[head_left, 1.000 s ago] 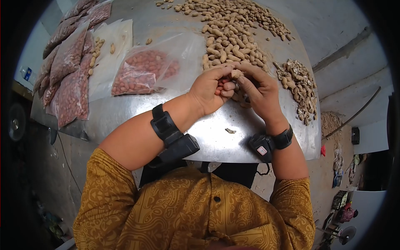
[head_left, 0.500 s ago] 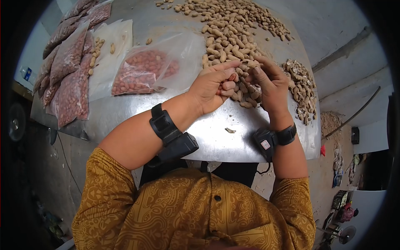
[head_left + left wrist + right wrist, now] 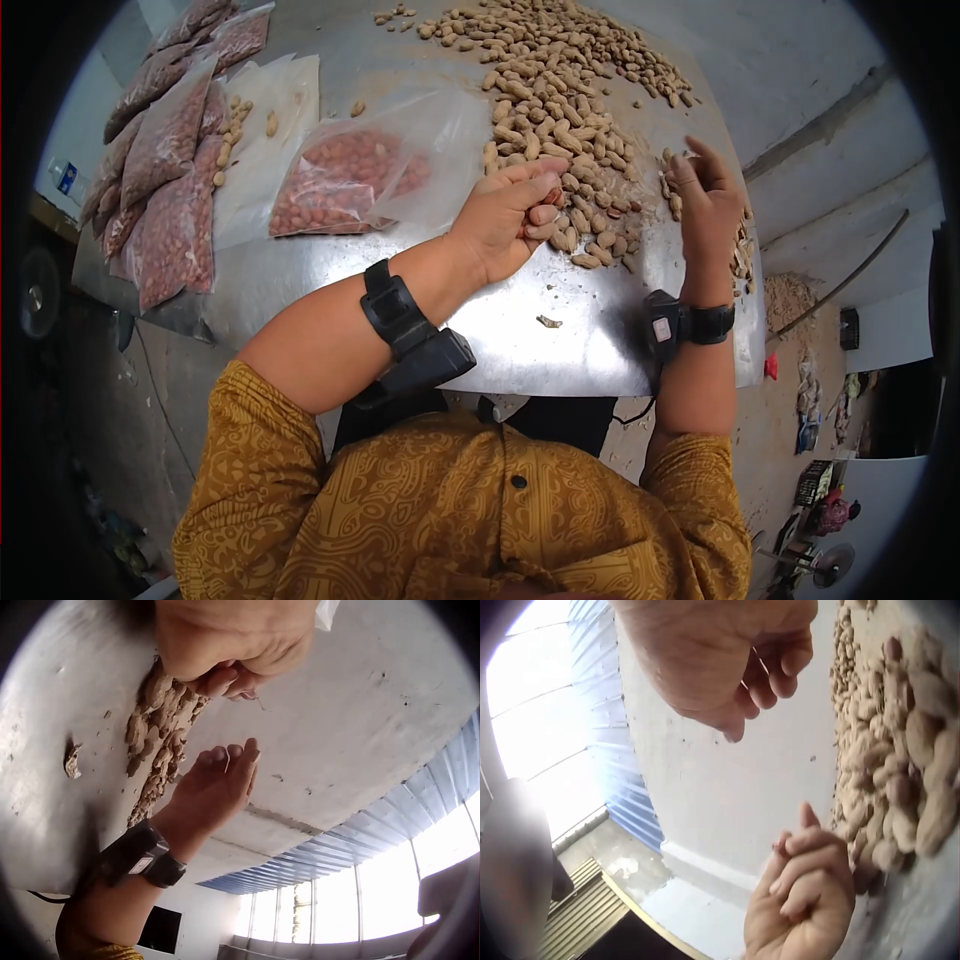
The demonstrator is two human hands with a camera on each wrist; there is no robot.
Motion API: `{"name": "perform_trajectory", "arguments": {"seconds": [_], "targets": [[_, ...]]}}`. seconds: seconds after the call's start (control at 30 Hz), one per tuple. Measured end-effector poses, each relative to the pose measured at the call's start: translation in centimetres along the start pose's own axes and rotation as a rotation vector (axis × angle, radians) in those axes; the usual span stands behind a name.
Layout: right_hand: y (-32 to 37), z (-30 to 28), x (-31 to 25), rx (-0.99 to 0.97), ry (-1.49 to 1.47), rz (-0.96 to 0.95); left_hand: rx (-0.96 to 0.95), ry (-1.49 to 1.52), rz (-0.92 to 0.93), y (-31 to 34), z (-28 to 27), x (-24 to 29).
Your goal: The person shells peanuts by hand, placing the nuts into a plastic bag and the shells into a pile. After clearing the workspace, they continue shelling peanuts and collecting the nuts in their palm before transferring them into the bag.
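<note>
In the head view the left hand has its fingers curled round red peanut kernels, beside the near end of a pile of unshelled peanuts. To the right, over the heap of empty shells, the right hand is raised with its fingers spread and nothing visible between them. Both wrist views show the two hands apart; the right hand has loosely bent fingers in the right wrist view, and the left hand stays curled there.
A clear bag of red kernels lies left of the left hand. Several filled bags are stacked at the far left, beside a flat empty bag with loose peanuts. A shell fragment lies near the metal table's front edge.
The right hand has moved away from the left hand, rightward to the shell heap, and no longer holds the shell it pinched. The left hand has barely moved and keeps its kernels.
</note>
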State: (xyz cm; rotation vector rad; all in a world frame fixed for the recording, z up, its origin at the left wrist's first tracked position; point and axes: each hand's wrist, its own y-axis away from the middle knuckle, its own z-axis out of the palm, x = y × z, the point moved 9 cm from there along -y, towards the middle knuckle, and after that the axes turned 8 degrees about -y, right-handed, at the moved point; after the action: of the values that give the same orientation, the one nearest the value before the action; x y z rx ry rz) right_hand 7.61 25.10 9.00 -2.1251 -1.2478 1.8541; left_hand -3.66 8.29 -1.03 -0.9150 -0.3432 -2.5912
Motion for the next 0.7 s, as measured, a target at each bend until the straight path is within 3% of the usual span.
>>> {"name": "perform_trajectory", "arguments": {"seconds": [0.07,0.13,0.2,0.33,0.43,0.53,0.63,0.7], "targets": [[2.2,4.4,-1.5,-0.203,-0.291,0.047,0.013,-0.025,0.006,-0.1,-0.1,-0.1],[4.3,7.6,-3.3,-0.413,-0.284,0.013,0.022,-0.056,0.014,-0.2,-0.2,-0.3],[5.2,9.2,-4.1,-0.495,-0.238,-0.055,0.042,-0.085,0.003,-0.1,-0.3,-0.5],[5.5,9.5,-3.2,-0.519,-0.165,0.019,0.03,-0.113,0.018,-0.3,-0.2,-0.4],[5.6,9.7,-3.7,-0.495,-0.231,-0.038,0.045,-0.154,0.043,0.0,0.1,-0.2],[6.8,10.9,-0.7,-0.528,-0.77,0.511,-0.035,-0.096,0.066,0.1,1.1,0.1],[4.5,8.0,0.8,-0.289,-0.621,0.358,-0.03,-0.049,0.047,0.5,1.2,0.3],[1.4,4.0,2.3,-0.269,-0.005,0.158,-0.036,-0.021,0.041,0.6,1.0,0.4]]}}
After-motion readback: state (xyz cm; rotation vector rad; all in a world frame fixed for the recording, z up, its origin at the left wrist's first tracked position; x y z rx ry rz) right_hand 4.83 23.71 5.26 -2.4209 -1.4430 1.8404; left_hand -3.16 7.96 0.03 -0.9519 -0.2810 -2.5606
